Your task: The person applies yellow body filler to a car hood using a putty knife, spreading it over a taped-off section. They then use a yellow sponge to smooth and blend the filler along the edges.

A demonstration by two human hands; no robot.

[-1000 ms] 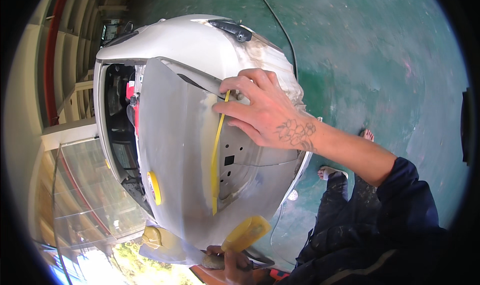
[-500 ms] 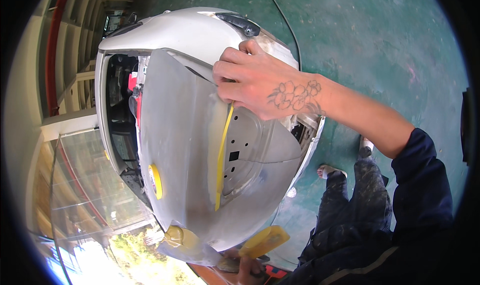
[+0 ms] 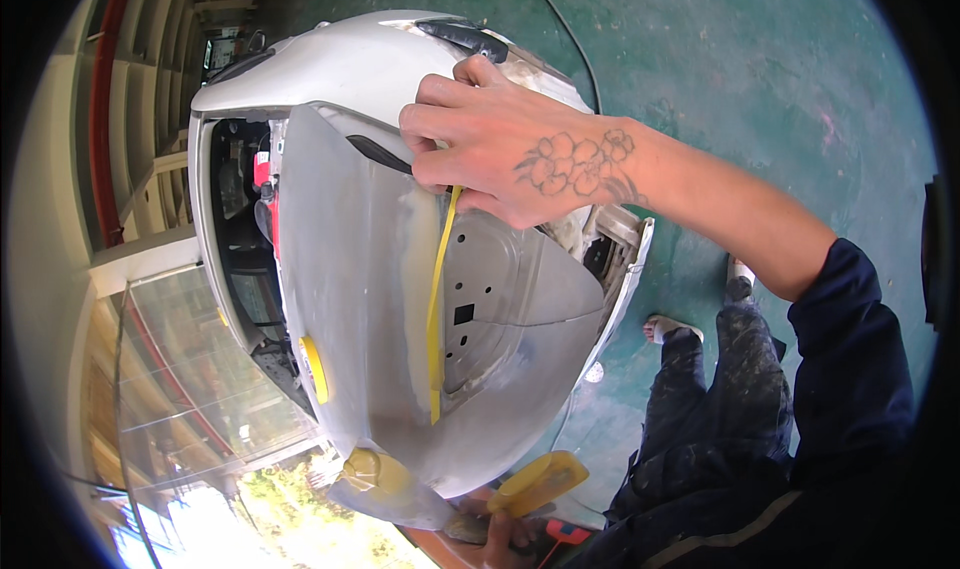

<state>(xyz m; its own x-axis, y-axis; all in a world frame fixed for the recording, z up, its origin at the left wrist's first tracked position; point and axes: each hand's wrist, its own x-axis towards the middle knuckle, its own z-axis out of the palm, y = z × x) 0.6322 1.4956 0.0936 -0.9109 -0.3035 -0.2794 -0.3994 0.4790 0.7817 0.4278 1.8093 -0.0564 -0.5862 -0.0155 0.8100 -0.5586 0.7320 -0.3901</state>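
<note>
My right hand [image 3: 480, 144] is on the upper part of the grey car boot lid [image 3: 360, 269], fingers curled at the top end of a narrow yellow tape strip [image 3: 439, 309]; its fingertips are partly hidden. The strip runs down beside a recess with several holes. My left hand [image 3: 497, 534], low in the picture, holds a yellow plastic spreader [image 3: 540, 481] and a second tool with yellow paste [image 3: 365, 469], partly hidden behind it. A yellow disc-shaped thing [image 3: 314, 369], like a tape roll, rests on the lid's left part.
The white car body [image 3: 330, 54] with a dark opening surrounds the lid. A black hose [image 3: 570, 34] crosses the green floor [image 3: 750, 89]. My feet [image 3: 665, 329] are at the right. Glass panels [image 3: 180, 359] and a red pipe [image 3: 100, 139] are at the left.
My right hand has moved up, and its fingers, spread along the tape a second ago, are now curled at the top end. The left hand's tools have shifted slightly down and right.
</note>
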